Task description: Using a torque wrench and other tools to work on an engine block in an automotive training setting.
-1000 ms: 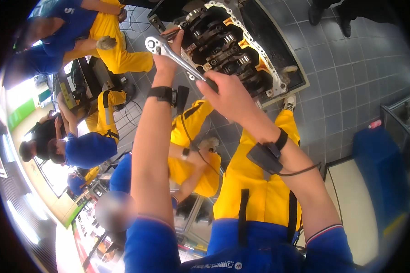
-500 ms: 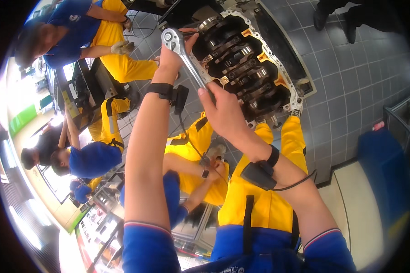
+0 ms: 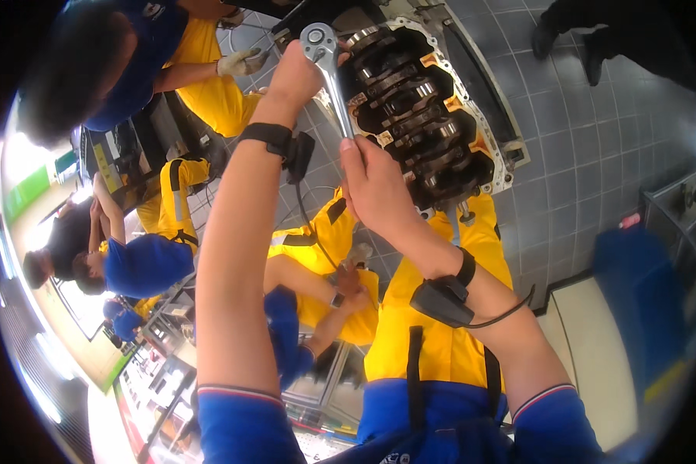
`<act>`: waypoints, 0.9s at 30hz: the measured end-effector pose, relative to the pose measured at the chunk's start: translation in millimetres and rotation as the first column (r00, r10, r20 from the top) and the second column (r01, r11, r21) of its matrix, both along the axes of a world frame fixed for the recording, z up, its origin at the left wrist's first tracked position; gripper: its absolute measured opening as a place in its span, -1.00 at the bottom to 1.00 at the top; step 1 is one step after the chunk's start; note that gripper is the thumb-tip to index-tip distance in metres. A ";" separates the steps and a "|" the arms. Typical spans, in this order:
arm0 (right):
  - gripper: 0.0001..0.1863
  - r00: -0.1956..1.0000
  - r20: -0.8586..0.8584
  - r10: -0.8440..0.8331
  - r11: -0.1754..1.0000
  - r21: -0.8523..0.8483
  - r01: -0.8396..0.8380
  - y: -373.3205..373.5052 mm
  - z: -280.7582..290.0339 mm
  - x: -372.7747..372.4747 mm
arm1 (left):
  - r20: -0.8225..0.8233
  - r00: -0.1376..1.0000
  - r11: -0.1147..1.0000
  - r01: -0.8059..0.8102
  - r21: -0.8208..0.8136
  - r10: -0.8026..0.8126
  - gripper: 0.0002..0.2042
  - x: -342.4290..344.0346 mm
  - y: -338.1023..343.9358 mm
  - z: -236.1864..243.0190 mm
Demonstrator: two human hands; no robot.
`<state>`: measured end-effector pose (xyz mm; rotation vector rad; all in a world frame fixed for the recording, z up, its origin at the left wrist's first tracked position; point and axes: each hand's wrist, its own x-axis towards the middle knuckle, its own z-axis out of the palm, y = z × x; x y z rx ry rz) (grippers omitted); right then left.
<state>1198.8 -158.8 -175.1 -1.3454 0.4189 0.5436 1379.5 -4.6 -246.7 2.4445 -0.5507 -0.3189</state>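
Note:
A chrome ratchet wrench [image 3: 334, 91] slants over the near left edge of an engine block [image 3: 483, 127], its round head up and its handle down toward me. My right hand [image 3: 377, 182] is closed round the lower handle, thumb laid along it. Behind and beneath the ratchet head is my left hand [image 3: 298, 77], its fingers curled inward and mostly hidden by the tool. What they grip, if anything, cannot be seen. Inside the open block lies a crankshaft [image 3: 414, 97] with shiny journals. Whatever the ratchet's drive end meets is out of sight.
A person with a gloved hand [image 3: 242, 62] is at the upper left, close to my left arm. Another person's forearms [image 3: 325, 329] show below my arms. Dark legs [image 3: 588, 46] stand on the tiled floor [image 3: 561, 170] at the upper right. Cables hang from my wrist devices.
The ratchet's head has shifted right in the picture and its handle stands steeper. My left hand moved with it, its fingers now more hidden. The gloved person leans closer.

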 end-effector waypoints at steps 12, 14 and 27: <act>-0.60 0.983 -0.110 0.149 0.970 0.209 -0.124 -11.2 2.5 14.5 | -0.053 0.938 0.899 -0.342 -0.272 0.341 -0.65 -9.0 -45.9 18.3; -0.55 0.935 -0.251 0.249 0.867 0.489 -0.099 -22.3 -3.9 23.0 | -0.122 0.909 0.843 -0.416 -0.340 0.399 -0.52 -6.7 -56.9 17.4; -0.35 0.831 -0.409 0.378 0.776 0.629 -0.044 -28.8 -6.6 36.9 | -0.210 0.897 0.777 -0.442 -0.448 0.388 -0.53 -5.1 -55.3 10.9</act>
